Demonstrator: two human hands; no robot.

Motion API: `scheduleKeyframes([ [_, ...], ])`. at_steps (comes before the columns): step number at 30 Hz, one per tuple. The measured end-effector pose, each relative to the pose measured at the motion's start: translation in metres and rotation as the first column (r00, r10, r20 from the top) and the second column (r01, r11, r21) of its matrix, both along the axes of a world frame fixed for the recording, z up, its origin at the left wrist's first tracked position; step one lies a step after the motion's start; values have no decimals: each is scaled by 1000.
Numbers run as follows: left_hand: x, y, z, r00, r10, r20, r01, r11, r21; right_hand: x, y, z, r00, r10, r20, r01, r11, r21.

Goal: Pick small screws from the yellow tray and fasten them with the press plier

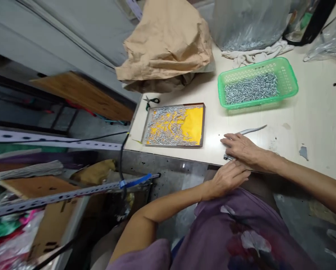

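The right hand (241, 147) is lying over the tabletop (317, 112), a small metal piece (226, 157) showing at its eight o'clock, the left hand (229, 178) at seven; whether either is gripping, I cannot tell.

- so the counter (320, 120) is pale, a bit marked up
- green basket (288, 84), right of the yellow-bottomed tray (195, 123)
- scissors (155, 100) just beside the tray's corner
- crumpled brown paper (168, 45) farther back
- white cloth (259, 54) behind the basket
- thin pointed thing (253, 129) by the right hand (241, 149)
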State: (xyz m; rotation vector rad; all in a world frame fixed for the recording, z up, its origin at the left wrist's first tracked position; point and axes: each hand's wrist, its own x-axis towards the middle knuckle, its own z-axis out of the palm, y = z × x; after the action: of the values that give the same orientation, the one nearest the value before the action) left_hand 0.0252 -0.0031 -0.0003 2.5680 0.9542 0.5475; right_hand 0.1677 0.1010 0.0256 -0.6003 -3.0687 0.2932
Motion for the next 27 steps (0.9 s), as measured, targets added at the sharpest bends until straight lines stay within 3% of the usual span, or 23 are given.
scheduleKeyframes([
  [3,-51,12,12,938,327,-112,-312,941,135,-9,2,-14,999,27,-24,-26,999,43],
  [5,-88,33,19,795,572,-201,-535,818,213,-12,4,-24,997,17,-77,-15,999,36],
  [7,-120,56,24,676,679,-287,-631,734,252,-11,6,-28,973,-11,-231,6,1000,-23],
  [8,-133,66,25,648,685,-333,-640,727,248,-10,6,-27,939,-36,-342,16,998,-60],
  [10,-148,81,25,651,624,-433,-611,769,190,-4,11,-16,815,-123,-566,70,991,-116],
  [12,-154,88,22,679,529,-509,-557,823,112,3,24,4,656,-251,-712,221,966,-137],
  [14,-154,91,19,697,470,-542,-520,851,69,11,46,28,516,-370,-773,426,893,-143],
  [16,-153,93,16,708,456,-539,-505,861,65,18,74,48,455,-453,-767,571,809,-139],
  [19,-154,96,16,742,473,-475,-503,861,72,30,106,64,526,-539,-658,656,750,-90],
  [21,-151,97,20,767,536,-353,-555,830,54,39,106,63,577,-587,-568,682,729,-62],
  [24,-129,93,30,757,641,-124,-653,739,-165,48,69,50,705,-596,-384,608,787,-105],
  [27,-89,87,31,770,637,-36,-571,663,-484,52,15,31,841,-527,-120,504,845,-182],
])
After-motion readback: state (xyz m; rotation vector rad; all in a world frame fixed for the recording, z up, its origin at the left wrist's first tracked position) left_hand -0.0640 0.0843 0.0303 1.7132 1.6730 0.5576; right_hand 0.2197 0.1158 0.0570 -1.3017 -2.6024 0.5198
